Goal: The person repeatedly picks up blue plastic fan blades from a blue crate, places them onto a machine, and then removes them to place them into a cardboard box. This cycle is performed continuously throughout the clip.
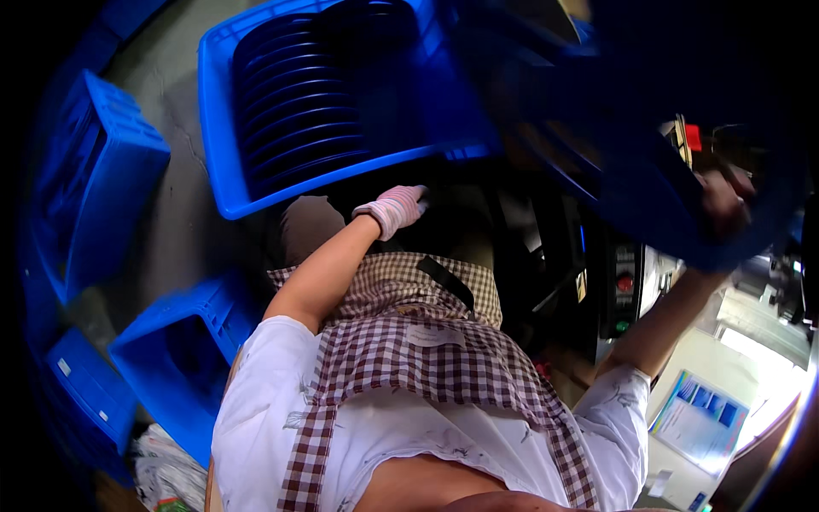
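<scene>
My right hand (pixel 725 203) is raised at the right, its fingers closed on the rim of a large round dark blue plastic piece (pixel 631 183). That piece is blurred and fills much of the upper right, so its full shape is hard to make out. My left hand (pixel 396 212), in a pink and white striped glove, is above my lap just below the blue tub (pixel 281 194). Its fingers are curled, and whatever they may hold is lost in the dark. Inside the tub stands a row of several dark blue round pieces (pixel 299 111), packed edge to edge.
More blue tubs (pixel 128 154) stand on the floor at the left, with another blue tub (pixel 183 346) beside my left elbow. A machine panel with a red button (pixel 624 282) is near my right forearm. A board with a printed sheet (pixel 701 418) is at the lower right.
</scene>
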